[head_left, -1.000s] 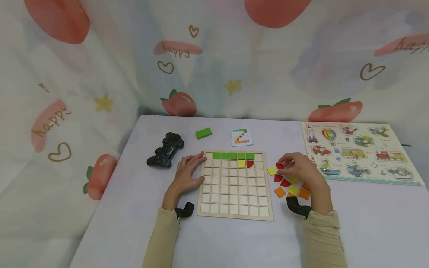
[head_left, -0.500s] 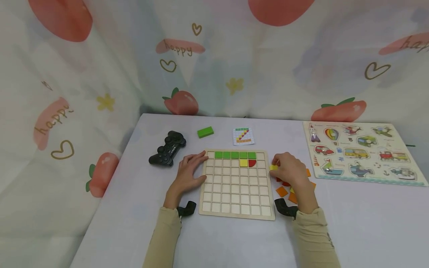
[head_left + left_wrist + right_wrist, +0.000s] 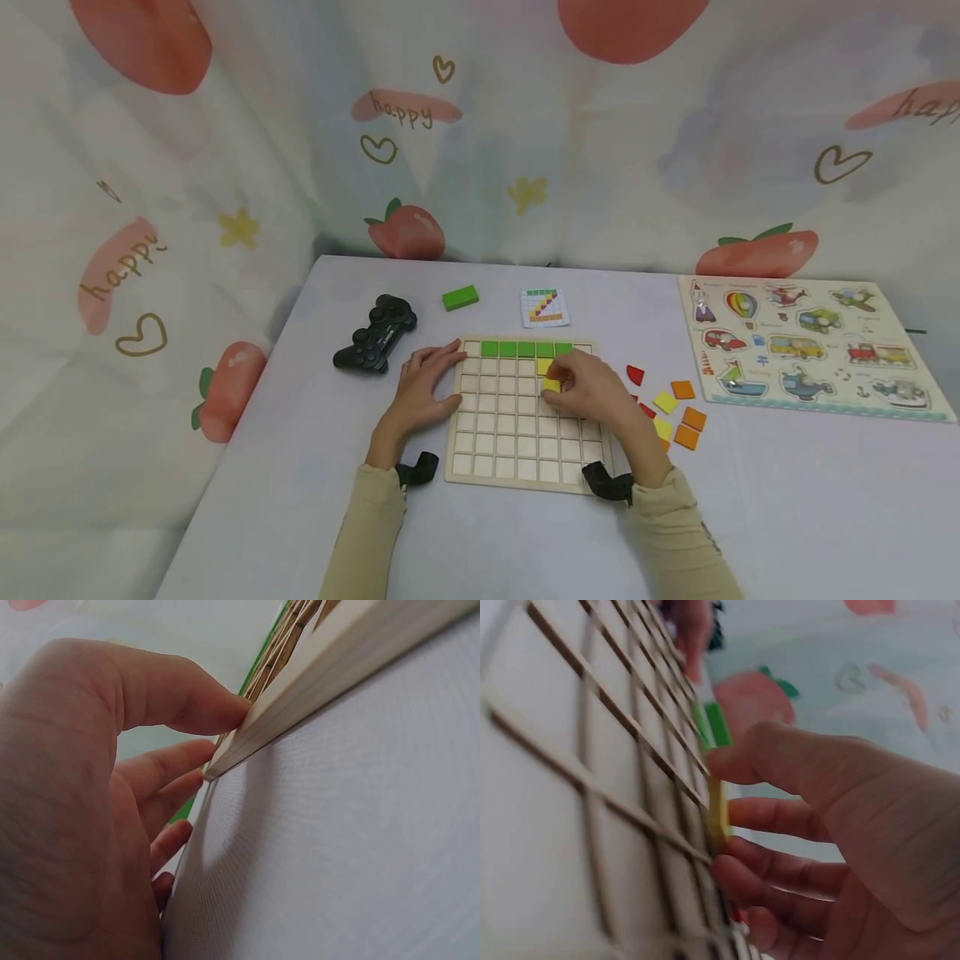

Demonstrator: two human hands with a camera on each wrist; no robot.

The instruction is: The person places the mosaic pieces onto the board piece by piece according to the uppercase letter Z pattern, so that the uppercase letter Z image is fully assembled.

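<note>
My right hand (image 3: 596,390) pinches a yellow square tile (image 3: 551,385) between thumb and fingers, low over the wooden grid board (image 3: 495,443). In the right wrist view, the yellow tile (image 3: 718,814) stands on edge against the grid's thin ridges. A row of green tiles (image 3: 525,349) fills part of the board's top row. Below it lies a yellow tile (image 3: 543,367); my right hand hides the red piece beside it. My left hand (image 3: 418,393) rests with spread fingers along the board's left edge. The left wrist view shows its thumb (image 3: 217,712) on the rim.
Right of the board lie loose red pieces (image 3: 635,375), yellow tiles (image 3: 664,402) and orange tiles (image 3: 686,437). A pattern card (image 3: 545,308) and a green block (image 3: 460,297) lie behind it. A black game controller (image 3: 375,333) is at left, a picture puzzle board (image 3: 813,346) at right.
My right hand has moved left from the loose pieces to the board, bringing a yellow tile with it. More of the loose pieces now show. The left hand stays at the board's edge.
</note>
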